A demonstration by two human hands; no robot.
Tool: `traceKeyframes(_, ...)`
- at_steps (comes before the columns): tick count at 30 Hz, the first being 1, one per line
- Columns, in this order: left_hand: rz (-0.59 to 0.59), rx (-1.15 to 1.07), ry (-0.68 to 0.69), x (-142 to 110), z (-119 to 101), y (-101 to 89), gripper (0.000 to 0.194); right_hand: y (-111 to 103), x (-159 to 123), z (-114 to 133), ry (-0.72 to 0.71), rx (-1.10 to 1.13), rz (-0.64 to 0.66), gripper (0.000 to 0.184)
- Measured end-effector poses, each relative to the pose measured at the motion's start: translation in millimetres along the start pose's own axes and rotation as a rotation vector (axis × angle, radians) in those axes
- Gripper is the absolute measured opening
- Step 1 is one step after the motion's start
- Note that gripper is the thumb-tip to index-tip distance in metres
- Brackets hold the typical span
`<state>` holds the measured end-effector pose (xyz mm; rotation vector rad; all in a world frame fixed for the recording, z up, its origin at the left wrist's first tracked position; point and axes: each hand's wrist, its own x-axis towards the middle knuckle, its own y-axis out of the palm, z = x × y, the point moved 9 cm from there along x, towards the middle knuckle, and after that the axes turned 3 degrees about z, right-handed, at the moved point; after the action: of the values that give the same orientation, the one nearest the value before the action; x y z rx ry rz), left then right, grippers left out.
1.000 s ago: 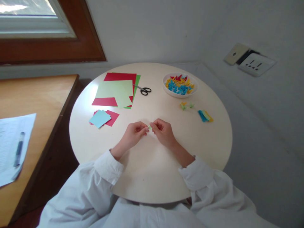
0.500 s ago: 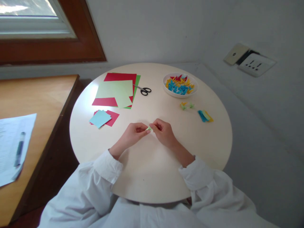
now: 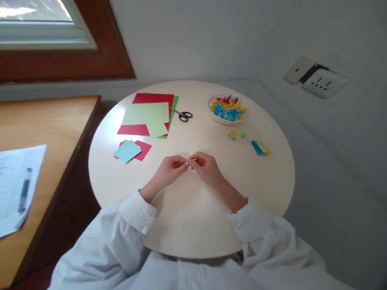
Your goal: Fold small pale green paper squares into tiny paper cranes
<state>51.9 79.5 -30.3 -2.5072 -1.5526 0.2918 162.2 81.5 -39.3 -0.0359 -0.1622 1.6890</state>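
Closer together now, left hand (image 3: pixel 171 170) and right hand (image 3: pixel 208 169), both pinching mostly hidden paper (image 3: pixel 188 162).

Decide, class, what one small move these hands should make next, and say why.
Probably the right hand should ease its fingertips back slightly while the left hand pinches the small pale paper piece. The fingertips of both hands meet at the piece and cover nearly all of it, so its shape and any folds cannot be checked.
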Motion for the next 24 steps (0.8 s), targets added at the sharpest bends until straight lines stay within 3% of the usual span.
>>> traceKeyframes(12, 0.02, -0.036, -0.036, 1, 6, 3.7, 0.022, -1, 2, -2, -0.024, -0.054, -0.002, 0.013)
traceKeyframes(20, -0.127, 0.007, -0.001, 1, 6, -6.2, 0.016, 6, 1, -4, 0.027, 0.128, 0.03, 0.02)
traceKeyframes(24, -0.169, -0.001, 0.019, 1, 5, -8.4, 0.017, 2, 1, -5, 0.034, 0.14, -0.021, 0.02)
